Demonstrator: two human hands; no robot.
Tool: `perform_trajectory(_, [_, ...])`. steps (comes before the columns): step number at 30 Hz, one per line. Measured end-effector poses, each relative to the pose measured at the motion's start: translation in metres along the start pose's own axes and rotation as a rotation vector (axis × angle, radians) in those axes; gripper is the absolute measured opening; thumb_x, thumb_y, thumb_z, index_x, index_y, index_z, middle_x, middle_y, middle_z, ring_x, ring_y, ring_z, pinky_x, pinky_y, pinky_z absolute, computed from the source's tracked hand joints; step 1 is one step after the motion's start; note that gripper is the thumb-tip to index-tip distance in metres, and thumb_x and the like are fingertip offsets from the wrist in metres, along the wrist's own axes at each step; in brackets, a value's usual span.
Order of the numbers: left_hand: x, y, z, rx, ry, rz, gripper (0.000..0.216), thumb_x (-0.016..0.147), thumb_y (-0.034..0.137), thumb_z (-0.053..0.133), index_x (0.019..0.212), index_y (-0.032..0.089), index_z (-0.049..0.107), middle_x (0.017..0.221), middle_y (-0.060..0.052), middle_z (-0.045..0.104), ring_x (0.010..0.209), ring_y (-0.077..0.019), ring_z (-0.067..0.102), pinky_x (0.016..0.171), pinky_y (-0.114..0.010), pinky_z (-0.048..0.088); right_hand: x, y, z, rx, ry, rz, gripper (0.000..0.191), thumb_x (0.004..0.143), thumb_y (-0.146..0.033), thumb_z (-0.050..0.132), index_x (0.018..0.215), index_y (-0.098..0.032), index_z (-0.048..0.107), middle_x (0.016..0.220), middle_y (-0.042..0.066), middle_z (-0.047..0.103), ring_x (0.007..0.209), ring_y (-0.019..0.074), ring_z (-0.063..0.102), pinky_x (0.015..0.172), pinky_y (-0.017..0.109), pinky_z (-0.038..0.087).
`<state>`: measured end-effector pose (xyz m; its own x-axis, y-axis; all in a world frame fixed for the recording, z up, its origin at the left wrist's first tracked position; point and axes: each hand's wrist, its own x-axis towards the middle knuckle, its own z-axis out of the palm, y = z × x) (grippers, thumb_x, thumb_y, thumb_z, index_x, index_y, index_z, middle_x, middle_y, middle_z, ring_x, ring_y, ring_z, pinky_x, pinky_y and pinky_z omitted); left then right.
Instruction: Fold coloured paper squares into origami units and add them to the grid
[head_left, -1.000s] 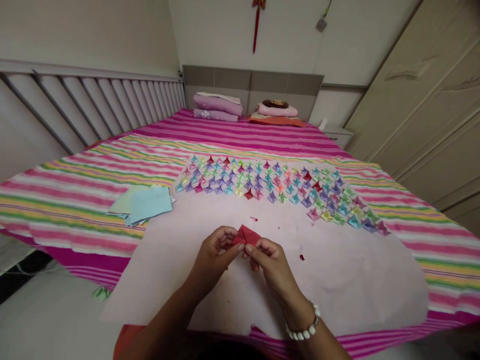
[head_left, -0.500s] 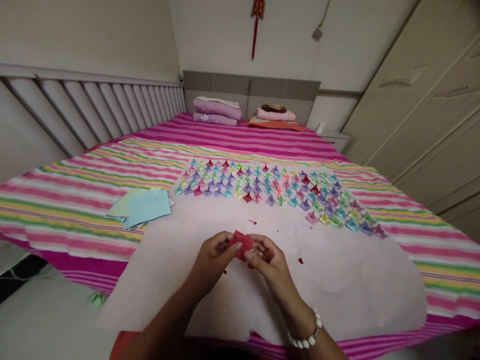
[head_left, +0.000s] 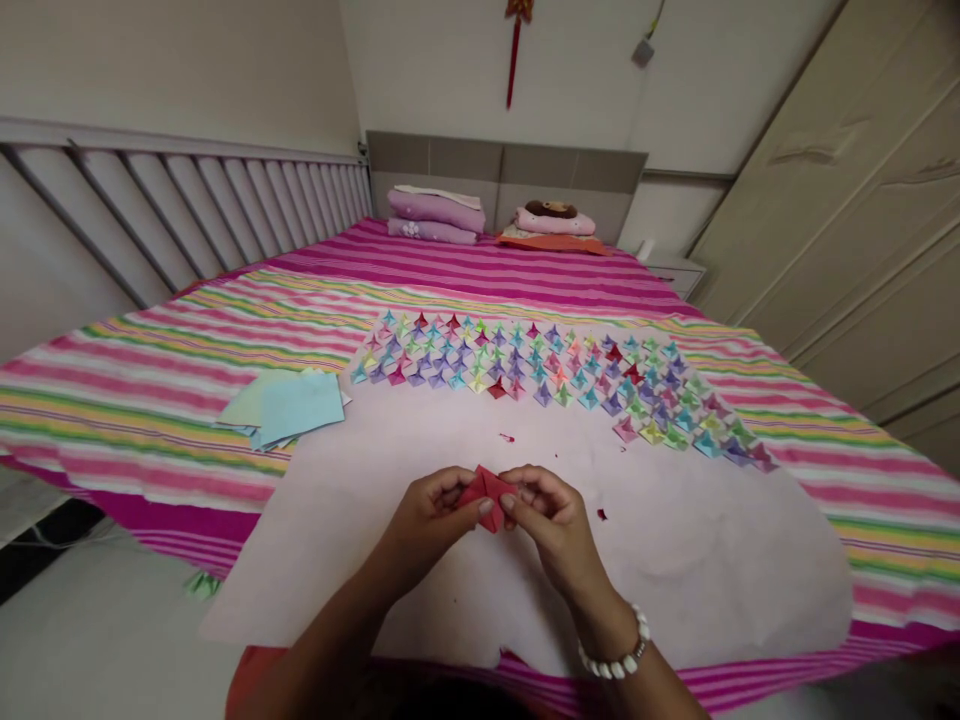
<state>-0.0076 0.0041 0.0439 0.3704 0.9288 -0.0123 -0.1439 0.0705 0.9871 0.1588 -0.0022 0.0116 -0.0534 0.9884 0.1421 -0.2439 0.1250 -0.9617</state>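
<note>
A small folded red paper piece (head_left: 486, 490) sits between both of my hands, just above a large pale pink sheet (head_left: 675, 550) spread on the bed. My left hand (head_left: 427, 520) pinches its left side with thumb and fingers closed. My right hand (head_left: 553, 518), with a white bead bracelet at the wrist, pinches its right side. Beyond my hands, several rows of small folded paper shapes (head_left: 540, 370) in many colours lie on the sheet.
A stack of pale blue and green paper squares (head_left: 289, 408) lies to the left on the striped bedspread (head_left: 135, 380). Tiny red scraps (head_left: 602, 515) dot the sheet. Folded pillows (head_left: 435, 215) rest at the headboard. A slatted rail runs along the left; wardrobe doors stand right.
The red piece has been turned and folded tighter between my fingers; my hands have drawn closer together and stayed at about the same spot over the sheet.
</note>
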Motion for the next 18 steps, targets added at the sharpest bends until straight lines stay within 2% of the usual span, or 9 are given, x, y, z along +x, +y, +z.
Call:
perform_trajectory(3, [-0.003,-0.003,-0.004,-0.045,-0.022,-0.019,0.021,0.075,0.026,0.074,0.095,0.018,0.072,0.08,-0.003,0.073,0.068,-0.0119,0.063,0.071,-0.026,0.05,-0.001,-0.001,0.002,0.034,-0.012,0.016,0.015,0.074,-0.027,0.076,0.086,-0.02,0.071,0.058,-0.003,0.063,0.052,0.0097,0.057,0.052,0.022,0.044])
perform_trajectory(7, [-0.007,-0.005,-0.012,-0.108,-0.068,-0.094,0.031,0.079,0.027,0.071,0.109,0.02,0.07,0.093,-0.006,0.075,0.083,-0.0161,0.067,0.078,-0.029,0.052,0.0,-0.002,0.004,0.037,0.014,0.028,0.015,0.074,-0.027,0.075,0.085,-0.02,0.069,0.056,-0.003,0.064,0.05,0.0096,0.057,0.052,0.022,0.044])
perform_trajectory(10, [-0.009,-0.006,-0.014,-0.161,-0.051,-0.146,0.033,0.08,0.03,0.071,0.112,0.021,0.069,0.099,-0.008,0.075,0.092,-0.0192,0.068,0.078,-0.03,0.054,0.0,0.0,0.004,0.016,0.034,0.041,0.014,0.075,-0.027,0.074,0.085,-0.019,0.069,0.053,-0.003,0.064,0.049,0.0097,0.057,0.053,0.022,0.044])
perform_trajectory(18, [-0.007,-0.009,-0.01,-0.184,0.05,-0.193,0.033,0.075,0.031,0.075,0.104,0.016,0.071,0.087,-0.008,0.076,0.081,-0.0191,0.07,0.07,-0.03,0.056,-0.002,0.0,0.002,0.005,-0.012,0.063,0.016,0.076,-0.029,0.073,0.087,-0.019,0.066,0.056,-0.003,0.065,0.051,0.0116,0.059,0.055,0.023,0.045])
